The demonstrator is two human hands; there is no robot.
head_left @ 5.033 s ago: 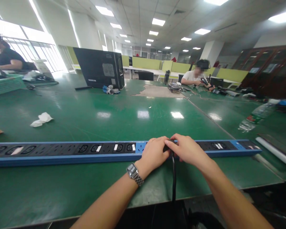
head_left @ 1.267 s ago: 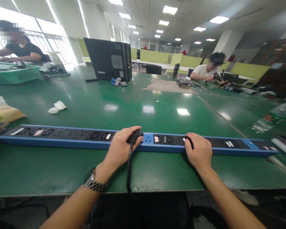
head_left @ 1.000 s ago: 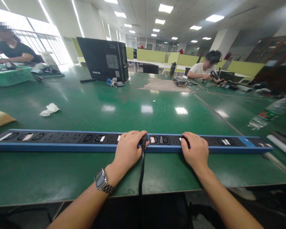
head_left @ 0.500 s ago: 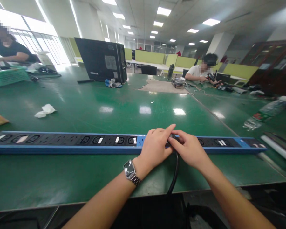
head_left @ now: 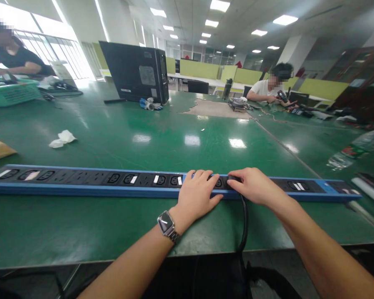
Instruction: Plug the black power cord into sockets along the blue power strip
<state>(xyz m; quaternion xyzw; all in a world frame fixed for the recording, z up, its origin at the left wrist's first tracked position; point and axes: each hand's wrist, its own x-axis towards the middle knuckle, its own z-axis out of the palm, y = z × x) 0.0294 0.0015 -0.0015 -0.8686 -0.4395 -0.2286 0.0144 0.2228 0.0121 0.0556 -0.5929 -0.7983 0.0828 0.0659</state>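
A long blue power strip (head_left: 81, 192) with black sockets lies across the green table near its front edge. My left hand (head_left: 198, 193), with a watch (head_left: 166, 223) on the wrist, rests on the middle of the strip, its fingers spread over the sockets. Just to the right, my right hand (head_left: 257, 185) pinches a black plug (head_left: 234, 178) at a socket; the fingers partly hide it. From the plug a black cable (head_left: 245, 220) hangs down over the table's edge.
A black computer case (head_left: 137, 72) stands at the back, blue-and-white gloves (head_left: 150, 104) beside it. Crumpled tissue (head_left: 63, 138) lies left, a plastic bottle (head_left: 358, 147) right. A green basket (head_left: 14, 93) is at the far left. Two people sit across the table.
My left hand has moved off the plug area, leftward and flat onto the strip. My right hand remains on the plug. The view has shifted slightly.
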